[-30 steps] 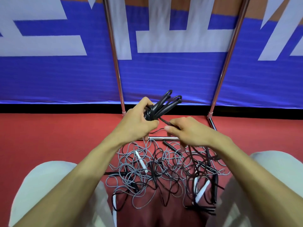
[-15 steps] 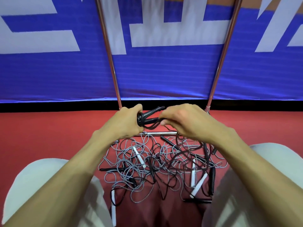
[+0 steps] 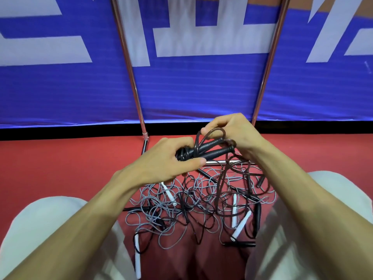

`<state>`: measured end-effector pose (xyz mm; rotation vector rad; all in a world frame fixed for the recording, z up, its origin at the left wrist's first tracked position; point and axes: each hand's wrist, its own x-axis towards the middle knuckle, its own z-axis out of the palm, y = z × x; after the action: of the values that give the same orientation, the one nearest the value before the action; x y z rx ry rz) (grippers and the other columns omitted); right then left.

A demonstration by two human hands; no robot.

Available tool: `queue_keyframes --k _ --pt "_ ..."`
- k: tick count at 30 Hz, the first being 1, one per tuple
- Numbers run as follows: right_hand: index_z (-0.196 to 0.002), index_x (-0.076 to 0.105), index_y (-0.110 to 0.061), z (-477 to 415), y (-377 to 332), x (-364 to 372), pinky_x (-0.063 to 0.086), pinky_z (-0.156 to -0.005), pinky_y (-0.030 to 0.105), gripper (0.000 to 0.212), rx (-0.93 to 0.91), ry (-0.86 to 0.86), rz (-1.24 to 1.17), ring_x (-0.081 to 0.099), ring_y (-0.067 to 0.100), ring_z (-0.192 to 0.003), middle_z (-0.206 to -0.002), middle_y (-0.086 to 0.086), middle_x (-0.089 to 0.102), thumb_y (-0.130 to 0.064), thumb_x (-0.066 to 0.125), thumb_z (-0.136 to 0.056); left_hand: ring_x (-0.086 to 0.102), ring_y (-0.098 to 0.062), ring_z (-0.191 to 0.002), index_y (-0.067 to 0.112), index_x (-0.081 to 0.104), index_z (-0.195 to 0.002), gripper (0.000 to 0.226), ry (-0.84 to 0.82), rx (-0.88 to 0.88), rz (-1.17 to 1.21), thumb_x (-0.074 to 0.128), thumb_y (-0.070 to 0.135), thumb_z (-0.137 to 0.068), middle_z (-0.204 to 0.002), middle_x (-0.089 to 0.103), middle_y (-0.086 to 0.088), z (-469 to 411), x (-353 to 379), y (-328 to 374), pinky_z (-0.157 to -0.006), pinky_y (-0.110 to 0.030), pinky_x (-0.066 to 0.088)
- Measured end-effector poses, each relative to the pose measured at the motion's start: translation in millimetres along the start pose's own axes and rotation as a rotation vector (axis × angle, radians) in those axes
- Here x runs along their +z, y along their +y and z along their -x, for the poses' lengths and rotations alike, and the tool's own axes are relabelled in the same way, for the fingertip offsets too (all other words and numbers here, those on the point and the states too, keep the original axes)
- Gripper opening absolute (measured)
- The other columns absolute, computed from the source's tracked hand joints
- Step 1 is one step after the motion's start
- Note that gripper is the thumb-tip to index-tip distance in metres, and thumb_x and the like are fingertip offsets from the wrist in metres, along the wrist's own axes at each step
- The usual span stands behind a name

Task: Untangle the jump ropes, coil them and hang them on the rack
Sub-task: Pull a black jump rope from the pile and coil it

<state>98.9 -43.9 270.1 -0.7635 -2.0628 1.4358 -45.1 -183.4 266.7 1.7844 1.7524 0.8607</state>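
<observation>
So we're mid-coil on one rope here. Our left hand (image 3: 167,158) is clamped round the two handles and bunched cord of the black jump rope (image 3: 214,149), just above the middle of the frame. Our right hand (image 3: 234,130) pinches a loop of its cord right over the handle tips.

The tail of the cord (image 3: 220,182) hangs down into the pile (image 3: 187,205) on the red floor (image 3: 60,168) between our knees (image 3: 50,229), so we'd guess the next move is feeding more loops round without dragging the grey ropes up too.

That pile is the snag: grey and black cords, white handles (image 3: 242,223), all knotted together.

The rack (image 3: 269,61) stands straight ahead before the blue banner (image 3: 201,87), with nothing hanging on what we can see of it.
</observation>
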Motion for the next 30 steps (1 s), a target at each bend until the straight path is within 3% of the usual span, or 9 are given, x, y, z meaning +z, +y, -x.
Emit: queue_keyframes --k 2,4,7,10,13,15,22,26,30 --pt "-0.066 0.070 -0.013 -2 6 6 0.042 -0.057 0.029 0.027 -0.017 -0.041 0.015 0.054 0.019 -0.059 -0.064 0.012 0.063 0.010 0.062 -0.077 0.047 -0.016 -0.040 0.035 0.053 -0.075 0.023 0.036 -0.004 0.120 0.068 0.027 -0.090 -0.054 0.055 0.000 -1 1 -2 -0.042 -0.023 0.037" --pt "-0.067 0.065 -0.006 -3 10 14 0.035 -0.047 0.024 0.029 0.002 -0.045 0.024 0.046 0.015 -0.044 -0.050 0.004 0.056 0.014 0.049 -0.081 0.046 -0.021 -0.036 0.037 0.051 -0.079 0.025 0.105 -0.040 0.229 0.069 0.025 -0.089 -0.056 0.057 -0.001 -3 0 -5 -0.038 -0.022 0.035" --pt "-0.072 0.066 -0.011 -7 13 22 0.036 -0.044 0.021 0.025 -0.024 -0.063 0.175 0.049 0.017 -0.044 -0.055 0.002 0.062 -0.004 0.052 -0.092 0.043 -0.020 -0.032 0.024 0.043 -0.107 0.035 0.194 -0.141 0.268 0.070 0.026 -0.085 -0.058 0.060 -0.004 -6 -5 -8 -0.034 -0.021 0.032" --pt "-0.086 0.060 -0.030 -4 13 25 0.040 -0.045 0.013 0.020 -0.096 -0.177 0.387 0.054 0.011 -0.043 -0.062 -0.002 0.063 -0.018 0.050 -0.098 0.046 -0.019 -0.036 0.037 0.043 -0.132 0.054 0.228 -0.127 0.179 0.069 0.024 -0.086 -0.066 0.064 -0.008 -7 -10 -10 -0.038 -0.024 0.039" --pt "-0.095 0.055 -0.025 3 13 27 0.049 -0.043 0.025 0.011 -0.025 -0.349 0.398 0.060 0.018 -0.043 -0.058 0.005 0.058 -0.023 0.045 -0.101 0.048 -0.021 -0.037 0.033 0.056 -0.116 0.035 0.262 -0.107 0.104 0.068 0.022 -0.085 -0.066 0.062 -0.006 -7 -13 -13 -0.040 -0.027 0.042" --pt "-0.088 0.057 -0.014 5 11 26 0.052 -0.046 0.028 0.025 0.033 -0.417 0.462 0.063 0.022 -0.045 -0.056 0.004 0.055 -0.031 0.043 -0.101 0.046 -0.018 -0.036 0.023 0.054 -0.104 0.026 0.279 -0.148 0.071 0.070 0.020 -0.084 -0.064 0.059 -0.005 -9 -10 -18 -0.039 -0.028 0.042" --pt "-0.071 0.055 -0.018 10 11 14 0.047 -0.061 0.027 0.030 0.117 -0.582 0.871 0.057 0.013 -0.052 -0.056 -0.004 0.058 -0.038 0.058 -0.093 0.057 -0.017 -0.053 0.015 0.042 -0.100 0.031 0.276 -0.260 -0.201 0.069 0.019 -0.084 -0.069 0.060 0.001 -17 -13 -39 -0.057 -0.032 0.047" --pt "-0.092 0.059 -0.017 16 6 8 0.038 -0.062 0.028 0.020 -0.059 -0.526 0.986 0.051 0.018 -0.064 -0.064 -0.006 0.051 -0.036 0.052 -0.096 0.063 -0.028 -0.075 0.021 0.039 -0.095 0.032 0.262 -0.314 -0.326 0.068 0.022 -0.082 -0.080 0.065 -0.002 -20 -21 -54 -0.071 -0.041 0.051" --pt "-0.101 0.057 -0.024 20 -1 9 0.035 -0.062 0.030 0.018 -0.451 -0.367 1.054 0.058 0.023 -0.086 -0.090 -0.004 0.064 -0.032 0.042 -0.100 0.061 -0.027 -0.082 0.025 0.040 -0.103 0.032 0.124 -0.342 -0.493 0.066 0.033 -0.085 -0.092 0.065 0.001 -20 -17 -58 -0.068 -0.037 0.046"
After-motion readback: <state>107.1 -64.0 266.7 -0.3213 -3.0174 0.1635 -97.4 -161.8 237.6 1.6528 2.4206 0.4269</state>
